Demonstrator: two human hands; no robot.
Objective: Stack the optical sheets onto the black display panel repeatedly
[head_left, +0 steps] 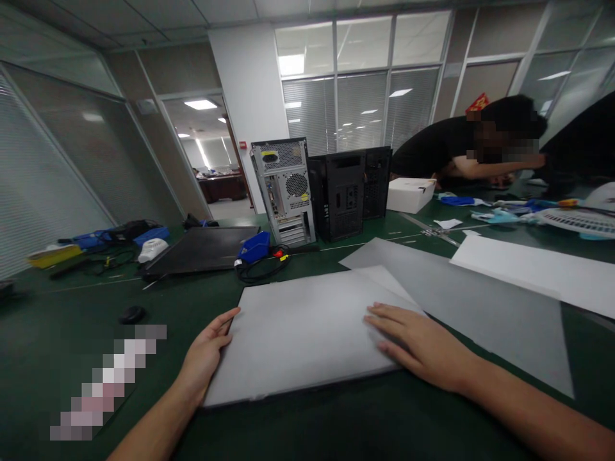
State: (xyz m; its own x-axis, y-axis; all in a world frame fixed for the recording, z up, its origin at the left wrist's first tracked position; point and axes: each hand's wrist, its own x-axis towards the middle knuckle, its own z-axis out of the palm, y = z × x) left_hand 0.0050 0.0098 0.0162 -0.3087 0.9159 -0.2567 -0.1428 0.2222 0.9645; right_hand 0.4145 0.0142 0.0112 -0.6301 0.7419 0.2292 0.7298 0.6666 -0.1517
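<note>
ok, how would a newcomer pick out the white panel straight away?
On the green table, look nearer than the silver computer tower. The white panel has the left hand at its left edge, the right hand on its right side. Unlike the grey sheet alongside, hands are on it.

The white panel (298, 339) looks smooth and matt; the grey sheet (500, 320) resembles frosted, translucent plastic. The green tabletop (86, 307) is matt, the silver computer case (287, 208) perforated metal, the white box (410, 197) smooth card.
</note>
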